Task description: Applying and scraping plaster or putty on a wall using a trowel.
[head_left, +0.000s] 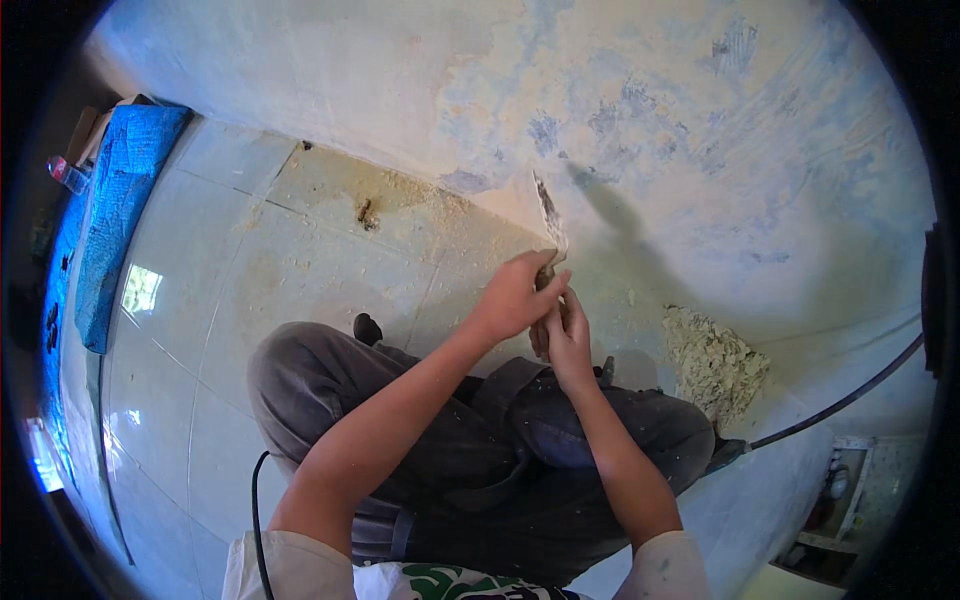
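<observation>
Between both hands a scraper (548, 212) points up and away toward the wall, its narrow metal blade smeared with pale residue. My left hand (518, 297) is closed round the handle near the base of the blade. Just below and to the right, my right hand (567, 342) has its fingers bent around the lower part of the handle, which the fingers mostly hide. The blade's tip is in front of the wall (620, 130), whose paint is patchy white and blue; whether it touches the wall I cannot tell.
A heap of scraped flakes (715, 365) lies against the wall at right. Crumbs and a brown clump (367, 213) litter the tiled floor (300, 275). Blue sheeting (135, 200) and a plastic bottle (68, 174) are at left. A dark hose (835, 400) runs along the right.
</observation>
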A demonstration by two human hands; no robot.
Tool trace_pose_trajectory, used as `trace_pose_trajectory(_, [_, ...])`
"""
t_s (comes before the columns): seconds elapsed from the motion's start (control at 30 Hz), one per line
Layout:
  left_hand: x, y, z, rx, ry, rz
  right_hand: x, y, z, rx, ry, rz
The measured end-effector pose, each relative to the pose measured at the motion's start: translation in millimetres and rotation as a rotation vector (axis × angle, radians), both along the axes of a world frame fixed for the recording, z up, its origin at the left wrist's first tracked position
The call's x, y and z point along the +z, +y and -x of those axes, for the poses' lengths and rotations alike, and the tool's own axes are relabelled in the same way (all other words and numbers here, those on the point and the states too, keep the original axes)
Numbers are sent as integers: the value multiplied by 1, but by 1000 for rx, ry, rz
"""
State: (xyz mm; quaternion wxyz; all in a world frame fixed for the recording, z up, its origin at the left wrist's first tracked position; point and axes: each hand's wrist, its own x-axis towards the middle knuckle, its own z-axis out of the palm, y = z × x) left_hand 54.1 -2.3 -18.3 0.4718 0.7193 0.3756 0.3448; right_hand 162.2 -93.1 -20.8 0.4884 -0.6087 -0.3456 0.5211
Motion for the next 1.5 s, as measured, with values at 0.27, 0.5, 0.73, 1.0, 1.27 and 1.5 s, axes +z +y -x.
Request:
trace_pose_trajectory(0.27, [-39, 8, -3, -35, -355, 573, -33, 37, 32, -150, 66, -165])
trace_pose_trajectory(0.5, [-42, 14, -8, -38, -262, 423, -59, 57, 14, -134, -87, -328])
trace_pose_trajectory(0.73, [-17, 29, -1, -29, -263, 398, -48, 79, 23, -159, -99, -390])
trace_pose_trajectory(1.0, [-10, 32, -1, -80, -334, 282, -29, 79, 23, -134, -137, -352])
trace_pose_trajectory(1.27, [-9, 32, 0, -90, -334, 298, -10, 74, 28, -174, -103, -174])
trace_pose_trajectory(1.5, [-6, 32, 1, -107, -323, 347, -6, 74, 28, -185, -244, -214])
